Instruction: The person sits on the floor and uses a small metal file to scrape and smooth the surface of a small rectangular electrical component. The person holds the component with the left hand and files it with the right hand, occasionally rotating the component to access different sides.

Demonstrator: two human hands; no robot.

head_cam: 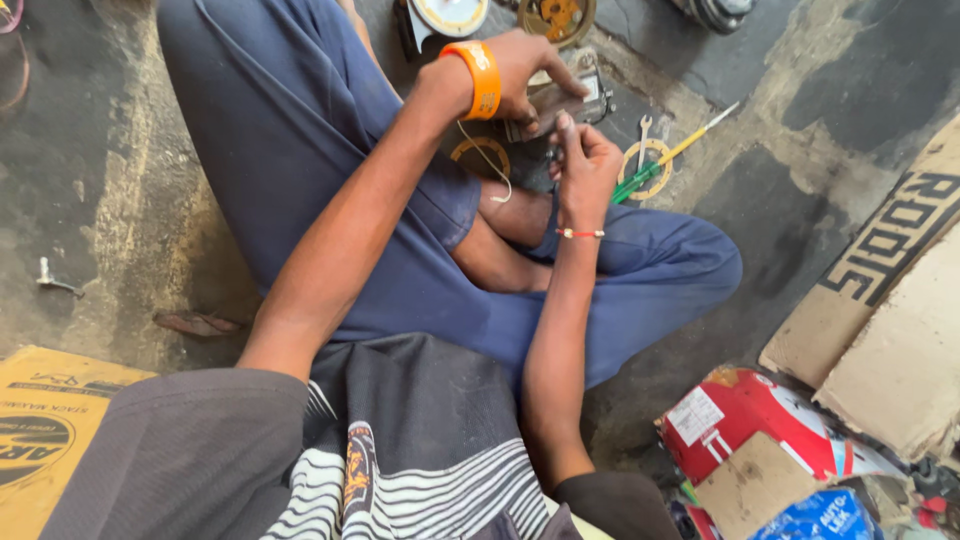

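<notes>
nearest the lens sits a dark striped shirt (400,470), with a yellow carton (45,430) at the far left and a small metal fitting (55,280) on the stained concrete floor (120,180) above it. moving right, crossed legs in blue trousers (330,150) fill the middle. left hand (525,70), with an orange wristband (483,78), is closed over the top of a small grey metal part (560,100) held just above the floor beyond the shins; right hand (583,160) pinches its lower edge, thumb pressed up against it. judging by this, the part is in the middle of being worked on, not set down or finished. just right lie a spanner (643,135), green-handled tools (640,180) and a yellow ring (645,160), near but not blocking. further right, cardboard sheets (880,300) and a red packet (750,420) crowd the corner.
</notes>
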